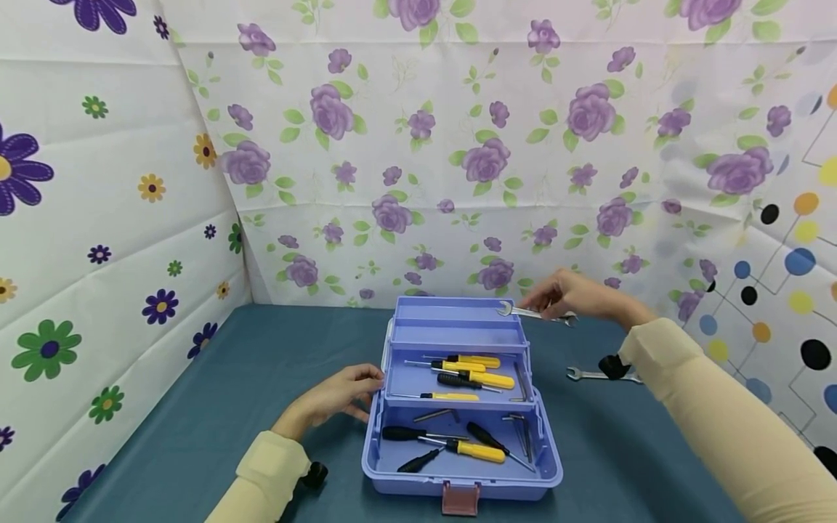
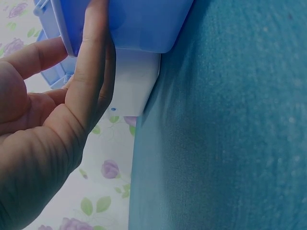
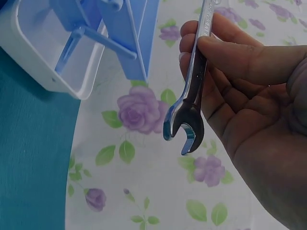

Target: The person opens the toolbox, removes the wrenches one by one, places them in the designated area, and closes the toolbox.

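Observation:
A blue-purple toolbox [image 1: 461, 487] stands unfolded, with stepped trays and a reddish latch at its front. At its left side my left hand [image 1: 343, 396] holds the edge; the left wrist view shows thumb and fingers at the tray wall [image 2: 144, 24]. My right hand [image 1: 572, 294] pinches a silver wrench [image 1: 519, 311] between thumb and fingers, raised over the upper tray's right end. Its open-ended jaw hangs downward in the right wrist view [image 3: 187, 120]. Yellow-handled screwdrivers [image 1: 477, 452], black-handled screwdrivers [image 1: 402, 434] and hex keys [image 1: 516, 432] lie in the box.
Another wrench [image 1: 588, 375] lies on the teal tablecloth [image 1: 294, 338] right of the toolbox, partly behind a black device at the right wrist. Flower-patterned sheets [image 1: 418, 145] hang along the back and left; a dotted one [image 1: 785, 290] closes the right.

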Motion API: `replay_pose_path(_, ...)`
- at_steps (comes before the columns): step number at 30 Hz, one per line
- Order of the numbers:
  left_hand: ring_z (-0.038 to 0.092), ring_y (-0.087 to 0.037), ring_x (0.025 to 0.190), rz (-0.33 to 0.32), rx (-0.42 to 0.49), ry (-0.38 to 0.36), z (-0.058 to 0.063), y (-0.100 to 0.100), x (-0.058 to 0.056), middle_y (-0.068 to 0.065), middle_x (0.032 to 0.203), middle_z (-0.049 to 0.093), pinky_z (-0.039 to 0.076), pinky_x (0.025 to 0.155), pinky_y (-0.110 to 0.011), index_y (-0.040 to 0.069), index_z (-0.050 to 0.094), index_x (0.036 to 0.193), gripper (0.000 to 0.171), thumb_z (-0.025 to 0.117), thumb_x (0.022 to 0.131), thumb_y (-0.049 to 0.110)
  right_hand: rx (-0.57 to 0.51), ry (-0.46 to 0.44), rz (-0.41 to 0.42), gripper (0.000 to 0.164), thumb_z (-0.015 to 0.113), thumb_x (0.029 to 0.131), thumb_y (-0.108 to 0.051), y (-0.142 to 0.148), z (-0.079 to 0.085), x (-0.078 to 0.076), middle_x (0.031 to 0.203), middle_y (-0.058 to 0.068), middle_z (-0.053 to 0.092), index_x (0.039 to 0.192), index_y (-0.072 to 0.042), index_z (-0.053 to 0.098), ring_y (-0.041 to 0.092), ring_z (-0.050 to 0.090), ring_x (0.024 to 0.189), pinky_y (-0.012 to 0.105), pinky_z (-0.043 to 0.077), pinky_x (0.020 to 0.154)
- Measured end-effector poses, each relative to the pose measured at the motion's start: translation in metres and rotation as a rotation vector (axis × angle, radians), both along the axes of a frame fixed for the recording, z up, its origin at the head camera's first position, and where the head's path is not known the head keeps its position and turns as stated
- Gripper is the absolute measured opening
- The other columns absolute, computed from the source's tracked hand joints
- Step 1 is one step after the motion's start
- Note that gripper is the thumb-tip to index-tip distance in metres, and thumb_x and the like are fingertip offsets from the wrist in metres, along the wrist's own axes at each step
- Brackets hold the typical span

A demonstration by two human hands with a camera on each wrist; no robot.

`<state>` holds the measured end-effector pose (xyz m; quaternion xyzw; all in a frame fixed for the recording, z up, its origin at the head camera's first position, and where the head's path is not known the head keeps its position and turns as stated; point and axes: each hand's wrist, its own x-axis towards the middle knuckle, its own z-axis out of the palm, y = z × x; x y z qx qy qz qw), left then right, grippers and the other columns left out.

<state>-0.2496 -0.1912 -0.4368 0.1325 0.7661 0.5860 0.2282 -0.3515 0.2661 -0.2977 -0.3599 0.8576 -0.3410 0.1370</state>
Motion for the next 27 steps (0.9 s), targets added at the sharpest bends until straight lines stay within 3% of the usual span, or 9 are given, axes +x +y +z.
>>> replay_pose_path(9,0.068,-0.022,0.089,-0.009,0.006,-0.003,0.002,0.001,0.001,-0.013,0.111,0.066,0.064,0.079,-0.044,-0.002,0.057,0.127,0.036,0.055,0.109,0.029,-0.012,-0.052,0.008,0.028,0.066,0.097,0.006,0.024,-0.001,0.002,0.099,0.027,0.068,0.123,0.003,0.074,0.022,0.058,0.071,0.031,0.052,0.058)
replay_pose_path(17,0.068,-0.022,0.089,-0.008,0.007,-0.006,0.001,0.0,0.002,-0.013,0.111,0.066,0.064,0.078,-0.044,-0.001,0.057,0.127,0.035,0.055,0.11,0.029,0.012,-0.089,0.033,0.028,0.065,0.097,0.004,0.048,-0.005,0.004,0.091,0.013,0.073,0.124,0.007,0.073,0.025,0.05,0.052,0.036,0.049,0.045)
replay_pose_path(27,0.068,-0.023,0.09,-0.009,0.006,-0.009,0.001,0.0,0.0,-0.013,0.111,0.066,0.064,0.079,-0.045,-0.001,0.057,0.127,0.035,0.056,0.109,0.029,0.05,-0.137,0.046,0.028,0.065,0.094,0.007,0.066,-0.01,0.007,0.092,0.012,0.074,0.121,0.006,0.074,0.019,0.059,0.065,0.033,0.054,0.053)
